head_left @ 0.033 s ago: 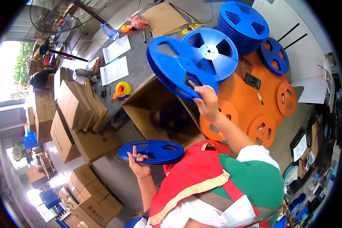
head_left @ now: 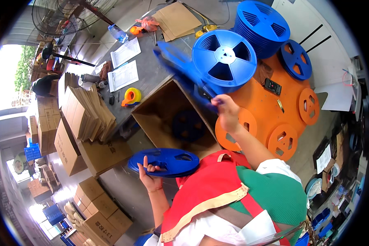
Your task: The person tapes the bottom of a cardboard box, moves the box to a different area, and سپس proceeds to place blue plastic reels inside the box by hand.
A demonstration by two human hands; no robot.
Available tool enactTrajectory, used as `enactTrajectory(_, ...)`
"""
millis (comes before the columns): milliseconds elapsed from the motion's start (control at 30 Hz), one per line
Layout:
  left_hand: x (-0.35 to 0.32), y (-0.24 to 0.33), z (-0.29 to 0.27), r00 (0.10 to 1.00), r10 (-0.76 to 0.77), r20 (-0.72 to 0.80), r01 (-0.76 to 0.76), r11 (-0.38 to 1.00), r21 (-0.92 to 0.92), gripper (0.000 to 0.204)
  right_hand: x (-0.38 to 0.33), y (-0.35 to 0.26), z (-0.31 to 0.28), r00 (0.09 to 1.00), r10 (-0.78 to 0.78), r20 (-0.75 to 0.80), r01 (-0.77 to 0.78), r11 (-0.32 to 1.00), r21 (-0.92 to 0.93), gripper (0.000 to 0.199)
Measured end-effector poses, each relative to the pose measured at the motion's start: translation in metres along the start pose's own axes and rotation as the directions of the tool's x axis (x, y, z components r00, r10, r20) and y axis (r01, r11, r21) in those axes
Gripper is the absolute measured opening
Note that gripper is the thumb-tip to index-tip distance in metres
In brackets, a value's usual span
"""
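My left hand (head_left: 151, 177) grips a few flat blue plastic reels (head_left: 174, 167), held level at my front near the red apron. My right hand (head_left: 227, 111) pinches the edge of another blue reel (head_left: 181, 62), tilted and smeared by motion. It hangs over the rim of an open cardboard box (head_left: 149, 119), beside a stack of blue reels (head_left: 235, 67). Down inside the box, in shadow, lies a dark blue reel (head_left: 188, 125). How many reels my left hand holds is hard to make out.
A taller reel stack (head_left: 263, 24) and a single blue reel (head_left: 296, 59) stand at far right. The orange surface (head_left: 258, 98) carries orange discs (head_left: 282, 141) and a black handheld device (head_left: 272, 87). Papers (head_left: 124, 76) and a tape dispenser (head_left: 132, 96) lie on the grey table; folded cartons (head_left: 86, 106) are leftward.
The reel in my right hand has swung from showing its broad face to nearly edge-on, uncovering more of the stack behind. The reels in my left hand have tipped slightly.
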State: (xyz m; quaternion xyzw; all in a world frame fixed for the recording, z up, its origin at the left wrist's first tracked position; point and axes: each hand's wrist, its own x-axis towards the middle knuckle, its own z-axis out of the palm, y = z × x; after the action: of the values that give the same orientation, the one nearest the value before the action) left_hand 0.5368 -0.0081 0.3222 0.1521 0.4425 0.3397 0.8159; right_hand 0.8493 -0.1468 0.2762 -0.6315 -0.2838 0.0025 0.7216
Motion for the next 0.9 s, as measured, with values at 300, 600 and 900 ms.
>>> enactTrajectory(300, -0.004, -0.022, 0.035, 0.973, -0.011, 0.231, -0.020, 0.991, 0.133, 0.065, -0.043, 0.002, -0.015, 0.373, 0.765, 0.524, -0.683, -0.156, 0.714, 0.031)
enactTrajectory(600, -0.008, -0.015, 0.028, 0.889, 0.059, 0.453, -0.088, 0.995, 0.042, 0.046, 0.004, 0.105, -0.021, 0.932, 0.361, 0.040, -0.307, 0.843, -0.441, 0.040)
enactTrajectory(900, -0.004, -0.017, 0.014, 0.997, 0.074, -0.028, -0.071, 0.993, 0.091, 0.037, 0.028, 0.131, -0.028, 0.942, 0.154, 0.297, 0.233, 0.336, -0.913, 0.035)
